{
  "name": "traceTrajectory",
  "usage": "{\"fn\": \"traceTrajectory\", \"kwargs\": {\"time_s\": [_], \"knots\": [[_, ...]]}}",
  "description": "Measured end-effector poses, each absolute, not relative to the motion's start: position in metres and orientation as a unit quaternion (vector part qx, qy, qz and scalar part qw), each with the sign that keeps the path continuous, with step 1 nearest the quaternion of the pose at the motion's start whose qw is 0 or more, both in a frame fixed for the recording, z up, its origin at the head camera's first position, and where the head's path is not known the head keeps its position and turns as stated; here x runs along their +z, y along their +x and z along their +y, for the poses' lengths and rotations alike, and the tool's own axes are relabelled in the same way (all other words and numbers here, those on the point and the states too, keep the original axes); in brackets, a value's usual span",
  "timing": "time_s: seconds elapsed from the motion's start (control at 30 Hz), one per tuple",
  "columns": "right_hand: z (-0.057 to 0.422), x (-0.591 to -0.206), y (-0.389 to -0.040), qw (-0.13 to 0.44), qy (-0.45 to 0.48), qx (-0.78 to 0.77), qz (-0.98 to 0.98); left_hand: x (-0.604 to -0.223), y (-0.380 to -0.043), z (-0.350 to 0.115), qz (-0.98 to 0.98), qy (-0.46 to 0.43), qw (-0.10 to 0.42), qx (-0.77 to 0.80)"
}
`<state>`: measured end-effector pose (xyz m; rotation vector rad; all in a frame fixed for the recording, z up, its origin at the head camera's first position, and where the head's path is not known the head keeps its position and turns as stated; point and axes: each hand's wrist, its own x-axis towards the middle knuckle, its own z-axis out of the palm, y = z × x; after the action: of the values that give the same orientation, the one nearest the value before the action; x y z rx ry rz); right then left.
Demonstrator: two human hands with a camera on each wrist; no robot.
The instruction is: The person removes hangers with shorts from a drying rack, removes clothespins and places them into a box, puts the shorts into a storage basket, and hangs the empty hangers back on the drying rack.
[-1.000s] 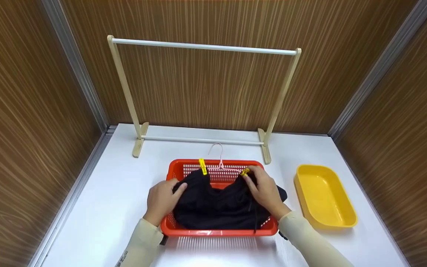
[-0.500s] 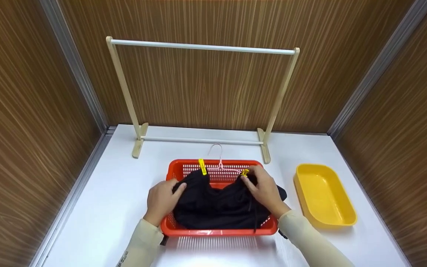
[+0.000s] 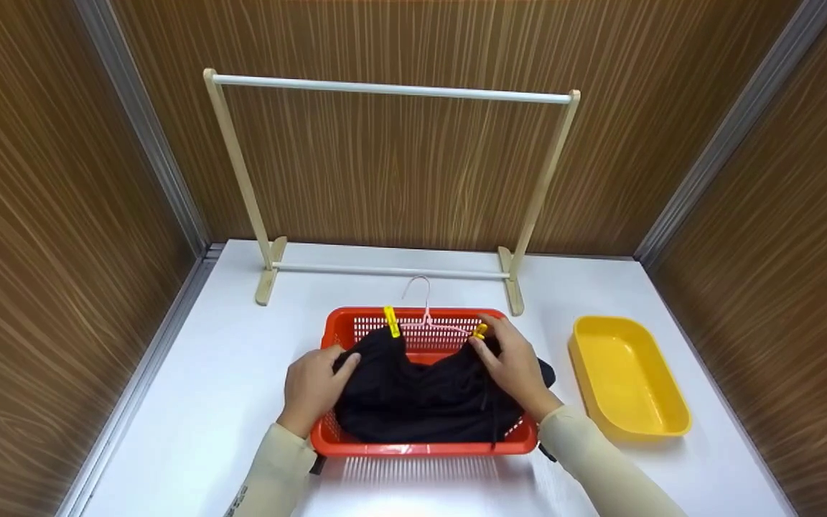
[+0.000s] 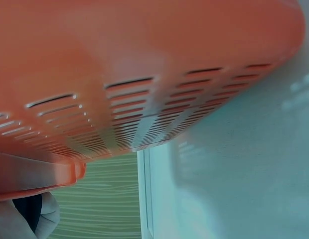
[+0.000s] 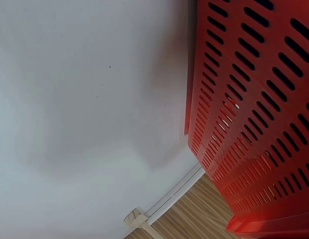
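Loosening, it seems, is what has just changed: half a second ago the right hand (image 3: 514, 362) had its finger and thumb closed on the right-side peg (image 3: 480, 331); now the index finger stands away from it, the thumb stays low beside it, and the peg has turned a little. The peg thus appears to grip the black cloth (image 3: 421, 402) and the pink hanger (image 3: 428, 322) by itself, so that side of the clipping looks nearly done. The left hand (image 3: 315, 384) pinches the cloth's left edge, thumb on top. The cloth lies in the red basket (image 3: 424, 450) on the table (image 3: 205, 402), covering most of its mouth, with the hanger's hook reaching past the rear rim. Counted: two yellow pegs, the other being the left-side peg (image 3: 392, 322); one cloth garment; one hanger; one basket; one yellow tray (image 3: 629, 373) to the right; and one wooden rack (image 3: 550, 172) behind, with two white rods (image 3: 392, 88), upper and lower.
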<state>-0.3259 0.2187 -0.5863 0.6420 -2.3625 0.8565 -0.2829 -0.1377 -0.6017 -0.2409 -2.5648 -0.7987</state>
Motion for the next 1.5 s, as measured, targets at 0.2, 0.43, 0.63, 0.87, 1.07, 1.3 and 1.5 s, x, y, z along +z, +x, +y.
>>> {"fn": "traceTrajectory", "kwargs": {"time_s": [0.2,0.43,0.63,0.87,1.07,1.3,1.5], "knots": [[0.22,-0.588,-0.326,0.293,0.255,0.313,-0.867,-0.602,-0.283,-0.137,-0.926,-0.091,0.227,-0.287],[0.222,-0.59,-0.328,0.328,0.271,0.306,-0.852,-0.602,-0.283,-0.137,-0.925,-0.092,0.227,-0.29],[0.222,-0.592,-0.33,0.336,0.264,0.31,-0.849,-0.601,-0.282,-0.139,-0.93,-0.09,0.209,-0.288],[0.223,-0.59,-0.333,0.312,0.263,0.356,-0.841,-0.599,-0.28,-0.14,-0.937,-0.094,0.194,-0.274],[0.227,-0.586,-0.336,0.267,0.234,0.411,-0.84,-0.599,-0.285,-0.136,-0.937,-0.107,0.189,-0.273],[0.228,-0.586,-0.336,0.23,0.215,0.43,-0.846,-0.601,-0.284,-0.135,-0.938,-0.098,0.185,-0.276],[0.226,-0.588,-0.339,0.273,0.258,0.399,-0.837,-0.601,-0.282,-0.137,-0.938,-0.094,0.197,-0.27]]}}
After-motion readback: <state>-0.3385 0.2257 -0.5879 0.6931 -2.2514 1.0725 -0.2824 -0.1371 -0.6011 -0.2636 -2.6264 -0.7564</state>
